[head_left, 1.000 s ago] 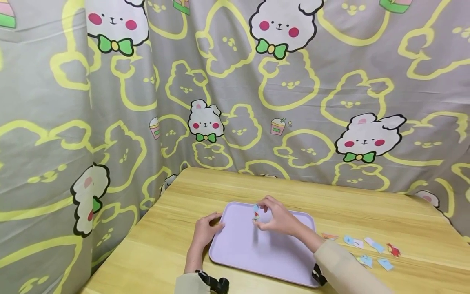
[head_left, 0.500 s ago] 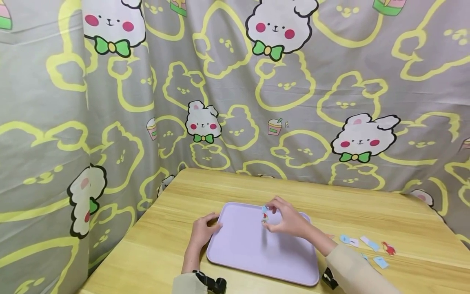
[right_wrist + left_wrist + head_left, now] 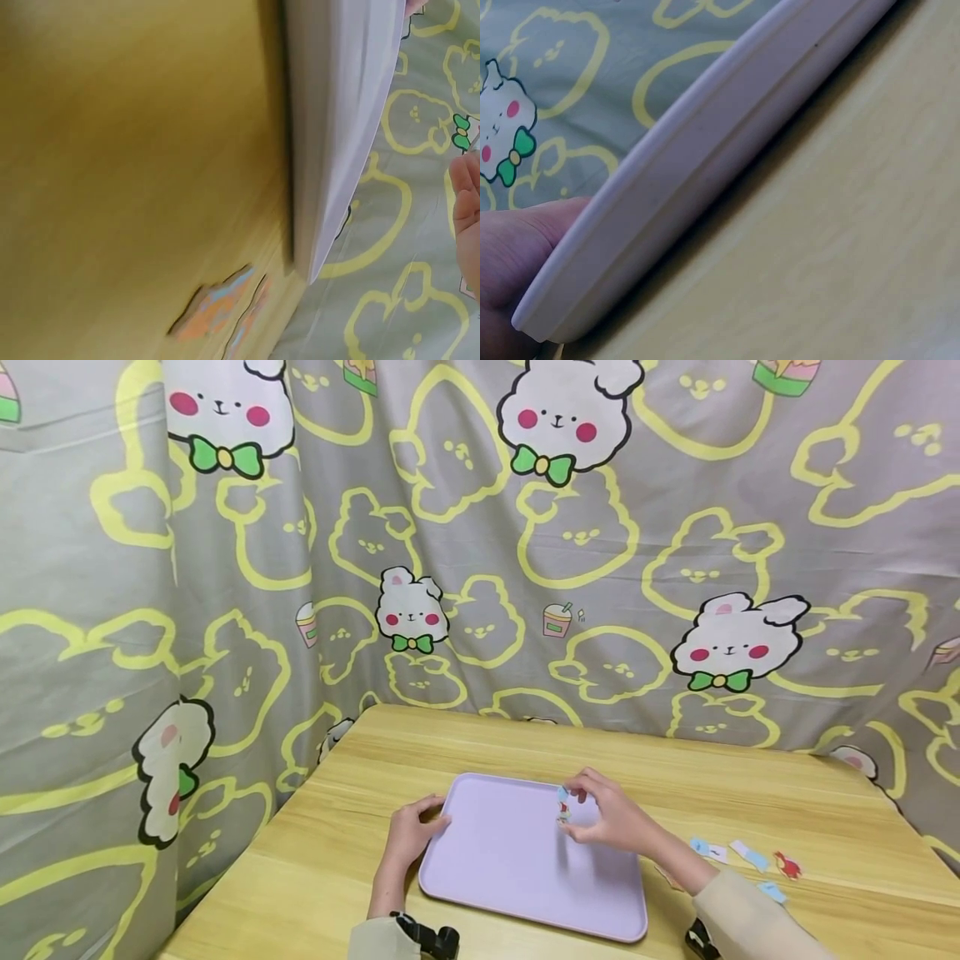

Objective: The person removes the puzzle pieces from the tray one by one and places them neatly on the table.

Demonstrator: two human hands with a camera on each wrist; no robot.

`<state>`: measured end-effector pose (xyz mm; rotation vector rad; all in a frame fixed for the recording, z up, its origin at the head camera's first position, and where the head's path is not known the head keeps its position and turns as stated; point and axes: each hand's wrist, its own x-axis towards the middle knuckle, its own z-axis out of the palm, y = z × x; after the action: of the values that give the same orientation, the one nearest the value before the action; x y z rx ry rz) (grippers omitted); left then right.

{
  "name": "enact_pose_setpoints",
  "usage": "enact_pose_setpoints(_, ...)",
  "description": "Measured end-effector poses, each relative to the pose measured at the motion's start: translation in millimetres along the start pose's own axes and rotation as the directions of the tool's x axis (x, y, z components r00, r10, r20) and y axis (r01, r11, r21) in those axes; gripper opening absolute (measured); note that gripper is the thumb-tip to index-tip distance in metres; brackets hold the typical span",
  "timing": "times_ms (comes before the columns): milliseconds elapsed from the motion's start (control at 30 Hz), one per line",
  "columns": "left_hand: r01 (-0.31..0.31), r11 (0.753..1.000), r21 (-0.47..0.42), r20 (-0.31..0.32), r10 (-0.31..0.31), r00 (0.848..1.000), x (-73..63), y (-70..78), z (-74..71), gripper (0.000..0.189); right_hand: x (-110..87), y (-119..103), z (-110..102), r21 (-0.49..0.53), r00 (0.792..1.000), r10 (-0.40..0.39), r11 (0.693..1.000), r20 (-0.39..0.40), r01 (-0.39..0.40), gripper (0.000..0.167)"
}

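Above a lilac tray (image 3: 510, 868), my right hand (image 3: 613, 817) pinches a small paper cutout (image 3: 563, 807) between thumb and fingers. The cutout is upright, with blue, red and green patches; its picture is too small to read. My left hand (image 3: 411, 835) grips the tray's left side, thumb over the rim. In the left wrist view that hand (image 3: 517, 259) appears behind the tray's corner, most fingers hidden. The right wrist view catches part of the right hand (image 3: 468, 217) at its right edge, beyond the tray wall (image 3: 334, 135).
Right of the tray lie several paper cutouts, among them a red one (image 3: 788, 865) and a blue-and-white strip (image 3: 748, 855). Orange-and-blue pieces (image 3: 214, 307) lie on the wooden table near the tray. A patterned curtain (image 3: 480, 552) hangs behind the table.
My right hand has moved to the right over the tray, carrying the pinched paper cutout. The left hand stays at the tray's left side. The head view has shifted slightly.
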<state>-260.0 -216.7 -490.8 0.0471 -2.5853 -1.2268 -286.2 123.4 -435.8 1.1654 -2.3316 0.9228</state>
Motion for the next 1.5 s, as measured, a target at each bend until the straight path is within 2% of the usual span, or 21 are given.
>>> enact_pose_setpoints(133, -0.014, 1.0, 0.007, -0.002, 0.014, 1.0, 0.6, 1.3, 0.8, 0.034, -7.5, 2, -7, -0.012, 1.0, 0.022, 1.0, 0.002, -0.022, 0.044)
enact_pose_setpoints(567, 0.011, 1.0, -0.004, 0.004, -0.011, 1.0, -0.8, -2.0, 0.2, 0.034, -31.6, 10, -24, -0.046, 1.0, 0.026, 0.999, -0.003, -0.026, 0.043)
enact_pose_setpoints(900, 0.004, 1.0, 0.005, -0.003, -0.004, 1.0, -0.5, -1.1, 0.6, 0.034, -52.5, 17, -38, -0.087, 0.997, 0.066, 0.994, 0.036, -0.063, 0.046)
enact_pose_setpoints(1067, 0.003, 1.0, 0.008, 0.0, -0.003, 1.0, 0.1, -2.0, 1.7, 0.034, -63.5, 21, -47, -0.094, 0.998, 0.05, 0.994, 0.025, -0.047, 0.047)
enact_pose_setpoints(1300, 0.005, 1.0, 0.008, 0.003, -0.005, 1.0, -0.1, -0.8, 1.4, 0.034, -75.6, 21, -59, -0.108, 0.995, 0.096, 0.99, 0.011, -0.095, 0.045)
enact_pose_setpoints(1500, 0.009, 1.0, 0.003, 0.005, -0.009, 1.0, -0.7, -0.1, 1.2, 0.034, -86.8, 24, -67, -0.127, 0.997, 0.081, 0.989, -0.003, -0.08, 0.045)
